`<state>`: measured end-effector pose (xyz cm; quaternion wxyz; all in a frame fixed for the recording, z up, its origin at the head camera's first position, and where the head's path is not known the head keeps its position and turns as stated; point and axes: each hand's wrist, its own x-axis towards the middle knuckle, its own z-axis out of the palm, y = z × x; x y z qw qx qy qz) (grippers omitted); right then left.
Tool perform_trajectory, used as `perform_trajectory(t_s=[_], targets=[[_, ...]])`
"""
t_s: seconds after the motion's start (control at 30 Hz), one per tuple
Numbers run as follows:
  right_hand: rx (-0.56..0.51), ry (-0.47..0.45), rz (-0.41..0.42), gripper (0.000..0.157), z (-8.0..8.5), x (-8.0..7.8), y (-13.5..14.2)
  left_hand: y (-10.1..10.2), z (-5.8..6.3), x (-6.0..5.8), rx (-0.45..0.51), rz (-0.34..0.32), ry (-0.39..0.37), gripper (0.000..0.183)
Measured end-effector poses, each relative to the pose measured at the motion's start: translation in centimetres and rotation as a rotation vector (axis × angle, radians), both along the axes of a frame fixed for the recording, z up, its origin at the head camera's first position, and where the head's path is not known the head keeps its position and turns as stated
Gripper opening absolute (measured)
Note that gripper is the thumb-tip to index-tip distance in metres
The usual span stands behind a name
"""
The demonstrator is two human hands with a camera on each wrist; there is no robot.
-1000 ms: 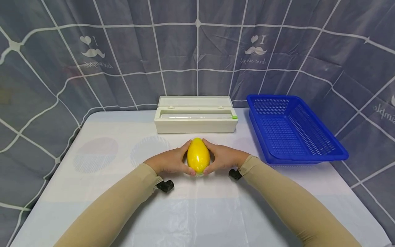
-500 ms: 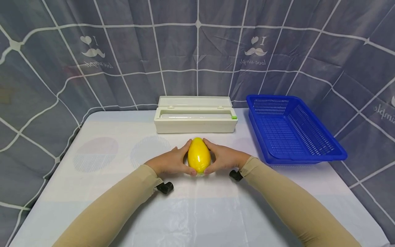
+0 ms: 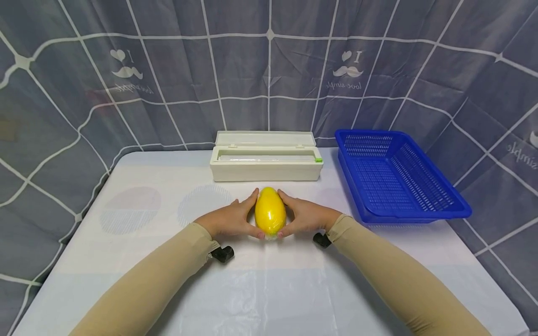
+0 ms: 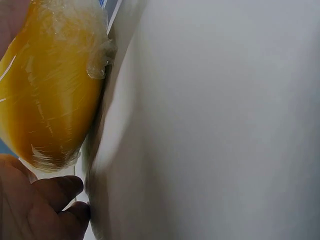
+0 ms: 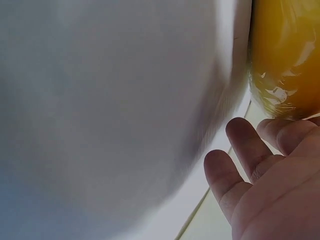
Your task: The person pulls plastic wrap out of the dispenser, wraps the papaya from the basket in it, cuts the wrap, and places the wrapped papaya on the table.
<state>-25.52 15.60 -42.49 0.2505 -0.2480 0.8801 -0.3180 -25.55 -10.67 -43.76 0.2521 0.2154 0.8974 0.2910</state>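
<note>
A yellow, egg-shaped fruit like a mango (image 3: 270, 212), wrapped in clear cling film, lies at the middle of the table. Bunched film shows on its skin in the left wrist view (image 4: 60, 95). My left hand (image 3: 229, 219) holds its left side, thumb at the near end and fingers toward the far end. From the other side my right hand (image 3: 308, 214) grips it the same way. In the right wrist view, several fingers (image 5: 245, 145) extend past the fruit's far end. Just beyond the fruit stands a white cling film dispenser (image 3: 266, 173), its lid raised.
A blue plastic basket (image 3: 414, 215) with perforated sides stands at the back right. On the dispenser's right end sits a small green slider (image 3: 319, 160). The white table (image 3: 269, 298) backs onto a grey checked curtain (image 3: 176, 65).
Both hands stay around the fruit, which has shifted only very slightly. The left hand's upper fingertips have moved a little toward the left.
</note>
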Motion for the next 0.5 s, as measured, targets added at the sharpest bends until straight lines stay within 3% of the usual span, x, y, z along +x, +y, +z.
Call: perform_trajectory(t_s=[0.5], targets=[[0.013,0.011,-0.017,0.135,0.22,-0.09,0.25,-0.15,-0.14,-0.32,0.0,-0.036,0.045,0.133]])
